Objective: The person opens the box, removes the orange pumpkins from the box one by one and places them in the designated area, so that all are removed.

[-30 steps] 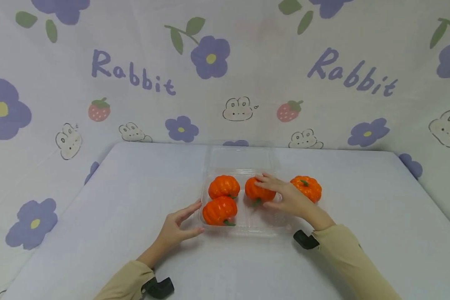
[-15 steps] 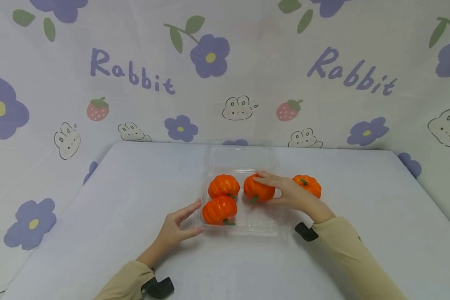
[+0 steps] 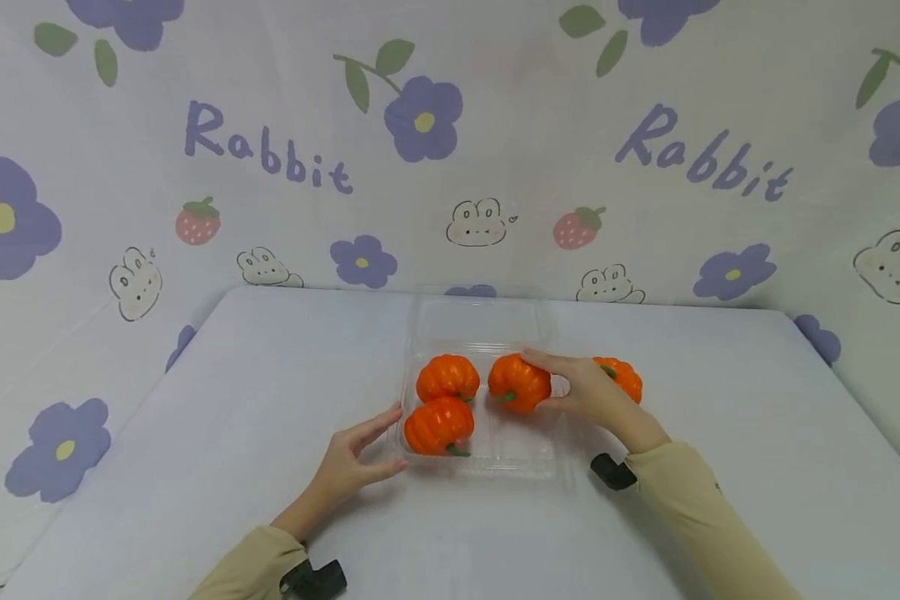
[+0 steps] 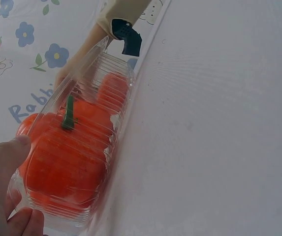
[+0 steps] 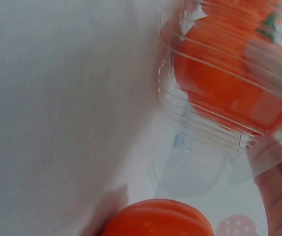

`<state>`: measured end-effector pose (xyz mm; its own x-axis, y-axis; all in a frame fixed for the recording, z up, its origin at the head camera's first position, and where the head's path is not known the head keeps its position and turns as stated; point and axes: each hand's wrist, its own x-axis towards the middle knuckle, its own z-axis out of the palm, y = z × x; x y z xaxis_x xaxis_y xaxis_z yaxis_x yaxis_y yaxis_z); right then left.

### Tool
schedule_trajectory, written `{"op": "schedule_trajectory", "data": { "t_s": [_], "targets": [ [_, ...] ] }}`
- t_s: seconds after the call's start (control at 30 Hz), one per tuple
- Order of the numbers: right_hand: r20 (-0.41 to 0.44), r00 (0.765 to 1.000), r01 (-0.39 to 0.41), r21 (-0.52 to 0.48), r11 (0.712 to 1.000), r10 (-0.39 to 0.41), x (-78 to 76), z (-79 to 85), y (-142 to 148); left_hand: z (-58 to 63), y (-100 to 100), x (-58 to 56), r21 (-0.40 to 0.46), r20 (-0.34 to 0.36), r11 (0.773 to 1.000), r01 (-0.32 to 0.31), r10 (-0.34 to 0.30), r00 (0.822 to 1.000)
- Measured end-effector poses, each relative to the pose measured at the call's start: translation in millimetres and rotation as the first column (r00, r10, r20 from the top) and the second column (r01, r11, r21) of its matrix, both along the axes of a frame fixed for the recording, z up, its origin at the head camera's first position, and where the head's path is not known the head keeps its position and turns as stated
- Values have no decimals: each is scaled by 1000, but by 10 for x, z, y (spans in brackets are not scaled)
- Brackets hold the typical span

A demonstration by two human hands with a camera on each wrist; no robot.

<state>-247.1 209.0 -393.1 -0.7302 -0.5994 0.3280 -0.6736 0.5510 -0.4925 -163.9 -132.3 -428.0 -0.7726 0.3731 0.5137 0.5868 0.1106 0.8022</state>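
A clear plastic container (image 3: 513, 468) lies with its lid (image 3: 480, 319) folded back. Inside it on the left, an orange pumpkin (image 3: 447, 377) sits behind another pumpkin (image 3: 438, 427), both with green stems. My right hand (image 3: 592, 392) grips a third pumpkin (image 3: 520, 383) at the container's right rear, thumb and fingers around its right side. That pumpkin shows through the ribbed wall in the right wrist view. My left hand (image 3: 348, 458) holds the container's left front corner; the left wrist view shows the thumb (image 4: 8, 155) over the rim and curled fingers (image 4: 25, 223) at the side.
One more pumpkin (image 3: 621, 379) sits on the white table (image 3: 720, 433) outside the container, partly behind my right hand. A printed cloth (image 3: 540, 100) hangs behind the table's far edge. Black wrist mounts (image 3: 613, 472) hang at both sleeves.
The gripped pumpkin has tipped slightly, its stem turning left. My right fingers have shifted from over its top to its right side. My left hand has stayed put.
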Motion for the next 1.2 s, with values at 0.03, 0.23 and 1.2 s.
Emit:
{"op": "schedule_trajectory", "data": {
  "t_s": [0.03, 0.23, 1.2],
  "targets": [
    [-1, 1000, 14, -13, 1000, -14, 5, -6, -3, 1, 2, 2, -2, -2, 1000, -2, 2, 1000],
    [76, 996, 62, -198, 978, -48, 31, -70, -11, 3, 9, 0, -6, -14, 1000, 3, -3, 1000],
    [383, 916, 294, -445, 846, -116, 104, -63, -116, -29, -8, -21, 23, -3, 999, 28, -28, 1000]
  ]
}}
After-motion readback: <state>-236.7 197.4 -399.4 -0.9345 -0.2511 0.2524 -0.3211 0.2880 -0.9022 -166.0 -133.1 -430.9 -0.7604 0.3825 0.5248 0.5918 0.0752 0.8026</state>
